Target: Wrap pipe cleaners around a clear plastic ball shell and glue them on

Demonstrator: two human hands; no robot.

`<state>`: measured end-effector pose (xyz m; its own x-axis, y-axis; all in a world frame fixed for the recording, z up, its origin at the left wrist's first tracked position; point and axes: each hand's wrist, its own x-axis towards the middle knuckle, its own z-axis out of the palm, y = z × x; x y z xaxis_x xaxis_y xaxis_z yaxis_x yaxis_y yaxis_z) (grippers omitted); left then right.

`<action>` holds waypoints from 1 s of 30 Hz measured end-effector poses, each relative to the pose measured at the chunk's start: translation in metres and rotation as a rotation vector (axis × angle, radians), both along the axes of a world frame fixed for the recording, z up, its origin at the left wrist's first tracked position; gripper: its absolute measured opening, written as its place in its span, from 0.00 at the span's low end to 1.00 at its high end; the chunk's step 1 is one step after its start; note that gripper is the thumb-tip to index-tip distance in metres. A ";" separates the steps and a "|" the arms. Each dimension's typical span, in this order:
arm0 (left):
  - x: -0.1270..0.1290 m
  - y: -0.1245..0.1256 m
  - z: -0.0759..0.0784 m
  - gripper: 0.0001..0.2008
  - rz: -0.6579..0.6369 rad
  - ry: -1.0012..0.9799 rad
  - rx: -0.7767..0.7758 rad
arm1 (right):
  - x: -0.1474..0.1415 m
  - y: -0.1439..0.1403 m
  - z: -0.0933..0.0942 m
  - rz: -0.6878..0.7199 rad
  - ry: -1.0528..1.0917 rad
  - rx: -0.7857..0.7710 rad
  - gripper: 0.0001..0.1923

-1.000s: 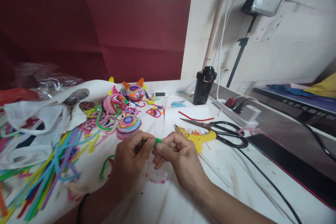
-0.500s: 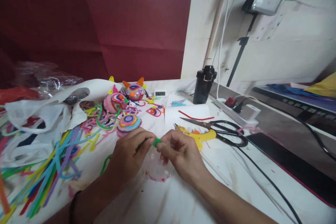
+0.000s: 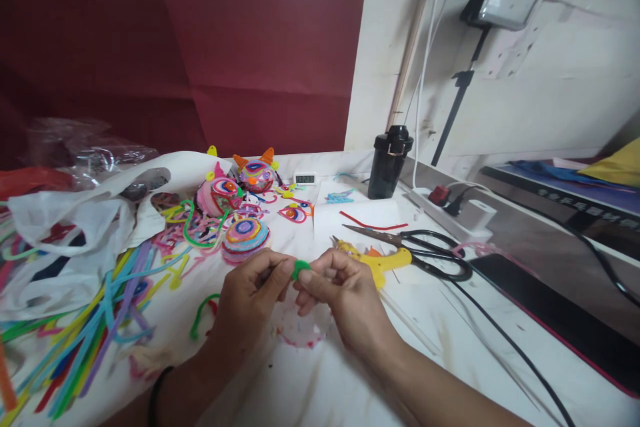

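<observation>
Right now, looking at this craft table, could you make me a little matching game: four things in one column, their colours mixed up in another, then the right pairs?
Things:
1. scissors
2. glue gun
3. flask
4. small coil pinched between the left hand and the right hand

Colours:
A. yellow
B. green
C. black all over
D. black handles, metal blades

Pairs: 1-D, 2-A, 3-C, 4-B
</observation>
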<state>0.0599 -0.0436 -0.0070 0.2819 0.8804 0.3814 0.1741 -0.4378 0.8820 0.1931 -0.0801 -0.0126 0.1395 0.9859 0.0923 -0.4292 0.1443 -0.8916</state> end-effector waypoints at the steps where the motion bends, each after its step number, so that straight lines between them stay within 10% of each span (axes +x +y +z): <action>1: 0.000 0.000 0.000 0.13 0.001 0.002 0.015 | 0.000 0.000 0.000 -0.003 0.006 -0.001 0.16; 7: -0.004 0.000 0.009 0.11 0.047 0.225 0.292 | 0.003 0.001 0.000 0.060 -0.054 -0.009 0.17; 16: -0.011 0.005 0.006 0.11 -0.014 0.430 0.781 | 0.015 -0.002 0.004 -0.116 -0.839 0.185 0.08; 30: -0.002 -0.004 0.005 0.13 0.054 0.140 0.089 | 0.003 -0.002 0.011 -0.061 -0.158 -0.049 0.15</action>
